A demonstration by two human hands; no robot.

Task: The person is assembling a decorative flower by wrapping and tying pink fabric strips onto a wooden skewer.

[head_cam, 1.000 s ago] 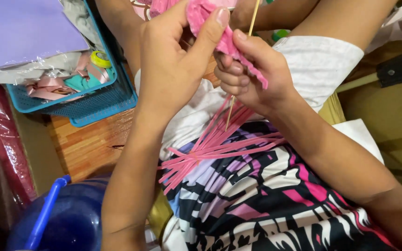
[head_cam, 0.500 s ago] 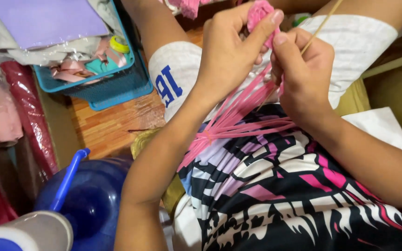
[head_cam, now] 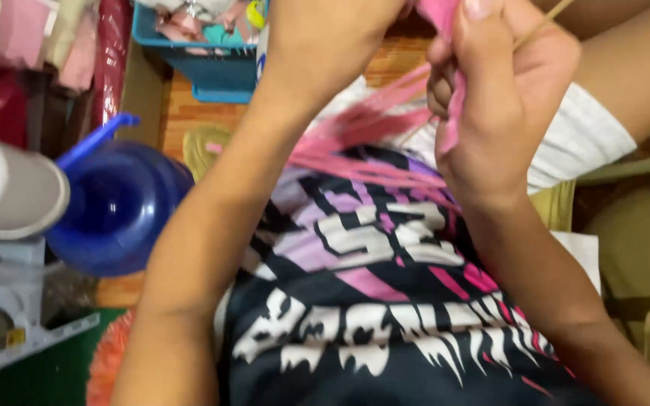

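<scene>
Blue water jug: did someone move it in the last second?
No. The blue water jug sits just as before, on the floor below the blue basket; only the camera shifted.

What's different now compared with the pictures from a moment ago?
The view has swung left and closer: the blue jug has slid toward the middle, and the blue basket has moved up to the top edge. Both hands have risen in the picture; the left hand is now cut off at the top. The right hand still pinches the pink strips and the thin stick; the strips still fan across the lap.
</scene>
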